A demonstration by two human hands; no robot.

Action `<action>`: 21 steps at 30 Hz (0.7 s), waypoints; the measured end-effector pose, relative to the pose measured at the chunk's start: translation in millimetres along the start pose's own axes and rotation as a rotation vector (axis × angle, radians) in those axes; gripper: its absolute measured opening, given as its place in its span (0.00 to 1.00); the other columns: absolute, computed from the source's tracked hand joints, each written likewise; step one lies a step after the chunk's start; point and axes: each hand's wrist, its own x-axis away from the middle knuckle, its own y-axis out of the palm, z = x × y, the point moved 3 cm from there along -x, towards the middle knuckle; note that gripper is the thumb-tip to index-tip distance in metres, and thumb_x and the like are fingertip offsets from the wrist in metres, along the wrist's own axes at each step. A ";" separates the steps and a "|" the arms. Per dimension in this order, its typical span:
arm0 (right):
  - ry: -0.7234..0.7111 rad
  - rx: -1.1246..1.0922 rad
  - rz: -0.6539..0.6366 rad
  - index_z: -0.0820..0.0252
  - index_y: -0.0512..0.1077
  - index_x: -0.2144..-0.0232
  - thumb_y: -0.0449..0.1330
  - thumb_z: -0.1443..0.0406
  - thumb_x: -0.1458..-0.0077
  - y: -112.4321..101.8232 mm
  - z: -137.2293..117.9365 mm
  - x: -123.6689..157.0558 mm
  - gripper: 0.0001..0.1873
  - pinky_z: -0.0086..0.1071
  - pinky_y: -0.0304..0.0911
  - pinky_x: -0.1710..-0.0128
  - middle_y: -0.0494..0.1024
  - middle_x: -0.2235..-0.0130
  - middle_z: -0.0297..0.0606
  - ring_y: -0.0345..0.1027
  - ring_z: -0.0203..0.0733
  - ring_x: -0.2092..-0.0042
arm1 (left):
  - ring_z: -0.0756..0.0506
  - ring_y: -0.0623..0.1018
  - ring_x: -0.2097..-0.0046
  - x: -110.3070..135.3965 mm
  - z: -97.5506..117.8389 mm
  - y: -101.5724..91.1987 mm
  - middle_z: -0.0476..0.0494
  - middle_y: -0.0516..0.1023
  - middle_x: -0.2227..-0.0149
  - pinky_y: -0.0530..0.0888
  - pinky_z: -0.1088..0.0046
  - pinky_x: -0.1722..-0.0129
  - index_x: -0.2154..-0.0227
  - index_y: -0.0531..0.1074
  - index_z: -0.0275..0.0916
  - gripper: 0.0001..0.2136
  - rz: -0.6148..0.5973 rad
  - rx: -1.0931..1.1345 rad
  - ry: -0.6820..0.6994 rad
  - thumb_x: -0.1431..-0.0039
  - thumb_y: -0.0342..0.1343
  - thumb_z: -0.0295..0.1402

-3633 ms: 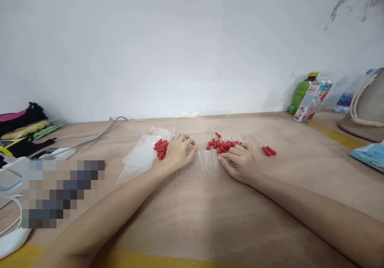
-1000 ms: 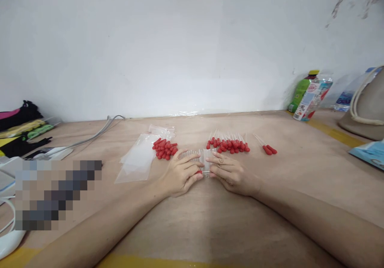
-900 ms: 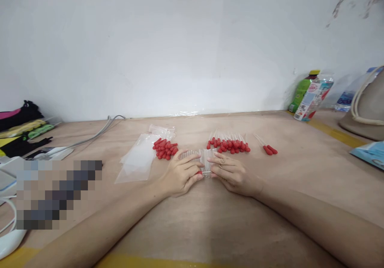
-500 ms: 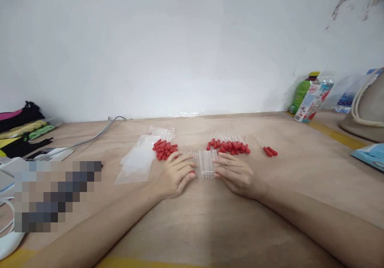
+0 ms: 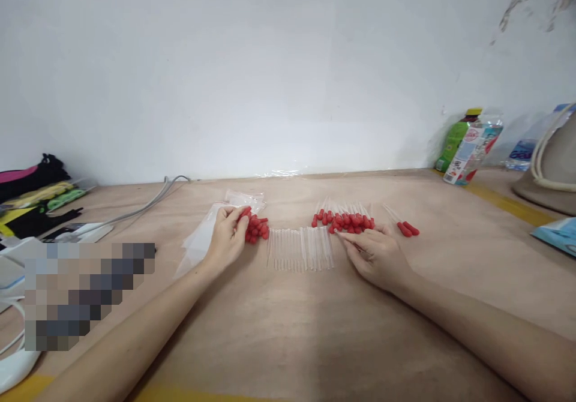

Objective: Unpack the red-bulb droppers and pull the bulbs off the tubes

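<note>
My left hand (image 5: 228, 239) is at the heap of red rubber dropper bulbs (image 5: 256, 229), its thumb and fingers closed on a red bulb (image 5: 245, 211) at the heap's left side. Between my hands lies a row of clear glass dropper tubes (image 5: 292, 249), side by side. My right hand (image 5: 375, 257) is right of the row, thumb and forefinger pinched on a glass tube, of which only a small end (image 5: 335, 230) shows. Just beyond its fingers are several droppers with red bulbs (image 5: 348, 217), tips pointing away.
Clear plastic bags (image 5: 198, 237) lie left of the bulbs. Two red-bulbed droppers (image 5: 407, 228) rest apart on the right. Bottles (image 5: 472, 150) stand by the wall at the far right. A grey cable (image 5: 148, 201) and a white power strip are on the left.
My left hand has moved left from the tube row to the bulb heap. My right hand has shifted slightly right, off the row, uncovering the tubes.
</note>
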 end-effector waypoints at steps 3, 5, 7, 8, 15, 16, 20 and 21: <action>-0.037 0.008 -0.024 0.60 0.74 0.66 0.53 0.70 0.47 -0.1 -0.9 2.3 0.10 0.33 0.52 0.63 0.76 0.75 0.33 0.65 0.33 0.74 | 0.45 0.68 0.58 -0.7 -9.3 -2.4 0.43 0.65 0.63 0.71 0.68 0.60 0.58 0.71 0.39 0.13 0.016 0.007 -0.020 0.43 0.48 0.36; -0.041 0.007 -0.053 0.60 0.74 0.66 0.52 0.70 0.47 3.0 0.4 2.1 0.11 0.33 0.52 0.63 0.76 0.75 0.34 0.65 0.33 0.74 | 0.45 0.69 0.58 -0.4 -10.5 -2.8 0.43 0.66 0.63 0.71 0.69 0.61 0.58 0.71 0.39 0.13 0.026 -0.001 -0.005 0.43 0.48 0.36; -0.043 0.009 -0.082 0.60 0.74 0.66 0.51 0.70 0.46 7.4 3.2 0.7 0.12 0.33 0.52 0.64 0.76 0.75 0.34 0.65 0.33 0.74 | 0.46 0.70 0.60 -0.5 -9.0 -3.6 0.44 0.66 0.64 0.71 0.70 0.62 0.58 0.70 0.40 0.13 0.046 -0.024 0.006 0.44 0.49 0.36; -0.046 0.012 -0.093 0.61 0.74 0.66 0.50 0.70 0.46 9.7 4.9 -0.3 0.12 0.33 0.52 0.64 0.76 0.75 0.34 0.65 0.34 0.74 | 0.47 0.70 0.62 -0.8 -8.1 -4.1 0.44 0.67 0.64 0.71 0.70 0.63 0.58 0.69 0.40 0.13 0.058 -0.035 0.006 0.44 0.49 0.36; -0.075 0.072 -0.118 0.62 0.73 0.67 0.48 0.69 0.44 20.7 11.4 -6.1 0.13 0.35 0.52 0.62 0.77 0.72 0.37 0.67 0.36 0.71 | 0.51 0.71 0.71 -4.4 -15.6 -4.8 0.47 0.69 0.65 0.70 0.74 0.72 0.60 0.63 0.38 0.14 0.112 0.050 -0.082 0.48 0.53 0.38; -0.073 0.080 -0.127 0.61 0.74 0.67 0.48 0.69 0.44 20.8 10.5 -6.0 0.14 0.35 0.52 0.63 0.77 0.73 0.37 0.66 0.36 0.71 | 0.51 0.71 0.71 -4.6 -17.6 -4.6 0.47 0.69 0.65 0.70 0.74 0.72 0.61 0.63 0.38 0.13 0.108 0.051 -0.089 0.48 0.53 0.38; -0.050 0.110 -0.185 0.60 0.73 0.64 0.49 0.66 0.43 16.2 2.9 -5.0 0.13 0.34 0.50 0.64 0.76 0.73 0.36 0.63 0.37 0.70 | 0.50 0.72 0.71 -5.1 -22.9 -5.1 0.46 0.71 0.65 0.69 0.75 0.72 0.64 0.66 0.38 0.10 0.081 0.039 -0.100 0.49 0.53 0.37; -0.040 0.118 -0.205 0.60 0.73 0.64 0.49 0.64 0.43 14.4 0.7 -5.0 0.13 0.35 0.50 0.64 0.75 0.72 0.37 0.63 0.37 0.70 | 0.50 0.72 0.71 -5.3 -23.5 -5.7 0.45 0.71 0.65 0.69 0.75 0.72 0.64 0.66 0.38 0.10 0.082 0.031 -0.102 0.49 0.52 0.36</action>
